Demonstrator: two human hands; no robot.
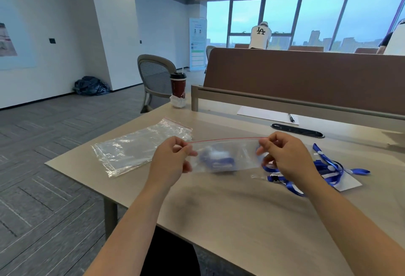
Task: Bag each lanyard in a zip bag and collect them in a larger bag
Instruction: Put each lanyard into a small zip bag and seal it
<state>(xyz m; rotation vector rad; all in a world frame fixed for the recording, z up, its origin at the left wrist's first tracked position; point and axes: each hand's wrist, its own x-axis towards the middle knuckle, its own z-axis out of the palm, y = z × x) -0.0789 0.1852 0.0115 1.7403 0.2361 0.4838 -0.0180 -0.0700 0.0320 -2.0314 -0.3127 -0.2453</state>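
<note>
I hold a small clear zip bag (228, 156) with a red seal line stretched between both hands above the table. Inside it a blue and white lanyard (217, 158) lies bunched up, blurred. My left hand (173, 158) pinches the bag's left top corner. My right hand (287, 155) pinches the right top corner. A larger clear zip bag (135, 146) lies flat on the table to the left. Several loose blue lanyards (328, 170) are heaped on the table behind my right hand, partly on a white sheet.
A red cup with a straw (178, 87) stands at the table's far left corner. A white paper with a pen (268, 115) lies near the brown divider (306, 78). A chair (155, 78) stands beyond the table (241, 205). People are by the far windows.
</note>
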